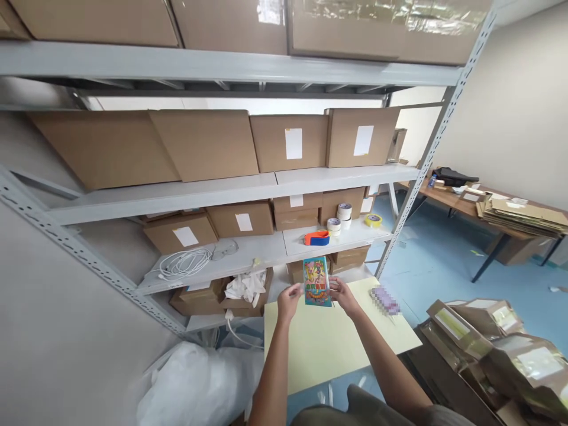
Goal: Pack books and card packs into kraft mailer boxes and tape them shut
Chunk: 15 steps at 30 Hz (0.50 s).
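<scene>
A small, colourful box or book [316, 281] with a blue border and a bright cartoon cover is held up between my two hands, above a pale yellow tabletop [319, 349]. My left hand [290, 297] grips its left edge, fingers pressed against the side. On the opposite edge, my right hand [343, 294] pinches the cover near its lower half. The front faces me, standing nearly upright. Whether it is a box or a book I cannot tell. A blurred purple item [385, 300] lies on the table to the right of my right hand.
Ahead rises a metal shelf [213, 195] with cardboard boxes [293, 142]. It bears tape rolls [344, 212], an orange-blue strap [316, 238] and a coiled white cable [186, 263]. Cartons [501, 349] pile up at right; a white bag [199, 384] sits at lower left.
</scene>
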Motion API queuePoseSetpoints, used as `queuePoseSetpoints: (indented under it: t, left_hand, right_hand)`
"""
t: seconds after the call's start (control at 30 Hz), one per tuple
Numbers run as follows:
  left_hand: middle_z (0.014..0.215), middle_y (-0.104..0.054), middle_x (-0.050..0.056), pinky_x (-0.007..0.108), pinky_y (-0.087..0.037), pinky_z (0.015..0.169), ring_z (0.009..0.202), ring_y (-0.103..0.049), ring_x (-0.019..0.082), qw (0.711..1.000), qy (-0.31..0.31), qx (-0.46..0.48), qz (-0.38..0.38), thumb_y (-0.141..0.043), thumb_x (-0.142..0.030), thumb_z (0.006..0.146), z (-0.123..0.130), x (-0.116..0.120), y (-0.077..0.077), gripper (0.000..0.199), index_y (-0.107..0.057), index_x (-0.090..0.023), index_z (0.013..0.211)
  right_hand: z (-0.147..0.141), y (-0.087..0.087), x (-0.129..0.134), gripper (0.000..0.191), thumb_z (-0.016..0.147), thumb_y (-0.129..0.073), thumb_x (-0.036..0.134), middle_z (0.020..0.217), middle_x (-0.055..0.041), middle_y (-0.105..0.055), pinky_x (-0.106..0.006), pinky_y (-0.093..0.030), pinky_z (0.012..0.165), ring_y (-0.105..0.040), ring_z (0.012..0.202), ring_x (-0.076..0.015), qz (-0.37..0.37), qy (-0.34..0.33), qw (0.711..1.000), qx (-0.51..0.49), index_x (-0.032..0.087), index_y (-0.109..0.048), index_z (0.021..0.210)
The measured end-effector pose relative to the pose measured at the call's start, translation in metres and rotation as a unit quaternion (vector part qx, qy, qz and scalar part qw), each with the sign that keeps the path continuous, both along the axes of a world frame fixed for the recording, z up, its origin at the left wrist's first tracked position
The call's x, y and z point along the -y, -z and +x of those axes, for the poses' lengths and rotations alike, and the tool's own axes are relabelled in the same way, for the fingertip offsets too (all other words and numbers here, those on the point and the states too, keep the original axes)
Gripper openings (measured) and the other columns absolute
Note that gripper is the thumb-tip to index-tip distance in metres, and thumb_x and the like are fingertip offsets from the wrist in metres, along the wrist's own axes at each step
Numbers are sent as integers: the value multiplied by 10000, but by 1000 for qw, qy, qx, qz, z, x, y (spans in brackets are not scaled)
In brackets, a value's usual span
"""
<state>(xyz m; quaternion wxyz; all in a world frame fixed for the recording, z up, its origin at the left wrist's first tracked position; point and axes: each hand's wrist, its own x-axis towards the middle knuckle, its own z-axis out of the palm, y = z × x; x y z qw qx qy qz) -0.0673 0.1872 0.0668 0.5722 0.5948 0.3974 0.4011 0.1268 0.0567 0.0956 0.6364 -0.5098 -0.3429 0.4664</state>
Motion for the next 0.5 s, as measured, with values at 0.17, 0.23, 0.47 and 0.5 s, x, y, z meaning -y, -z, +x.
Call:
queuePoseSetpoints:
  t: [0.17, 0.23, 0.47, 0.5]
  left_hand:
    - [1174, -809, 110, 423, -591, 992, 1062, -758, 295, 992, 110, 51, 20, -844, -450, 784, 36, 27, -17, 585, -771, -170, 1293]
    - [1204, -800, 110, 416, -583, 1018, 1123, -739, 297, 990, 114, 73, 27, -817, -468, 813, 37, 28, -22, 600, -752, -165, 1327]
    - [1286, -768, 162, 418, -628, 913, 1097, -749, 320, 984, 122, 113, -69, -873, -566, 746, 20, 4, -28, 817, -692, -145, 1422]
    - [1279, -769, 170, 413, -630, 898, 1082, -754, 320, 983, 116, 114, -86, -900, -565, 713, 21, 1, -27, 860, -687, -139, 1429]
  right_hand:
    - [-5, -2, -18, 467, 765, -819, 406, 1274, -96, -780, -545, -525, 1077, -689, 1265, -349, 81, -59, 990, 95, 279, -754, 1210]
    - [-1, 6, -23, 487, 784, -801, 410, 1360, -89, -744, -555, -487, 1130, -617, 1375, -354, 87, -79, 987, 106, 298, -757, 1256]
    - [45, 39, -34, 712, 659, -889, 503, 1246, -107, -765, -532, -583, 940, -701, 1160, -366, 7, 102, 992, 68, 284, -705, 1311]
    - [50, 40, -34, 740, 660, -891, 501, 1149, -93, -785, -506, -592, 896, -728, 1066, -342, 10, 81, 996, 43, 265, -690, 1332]
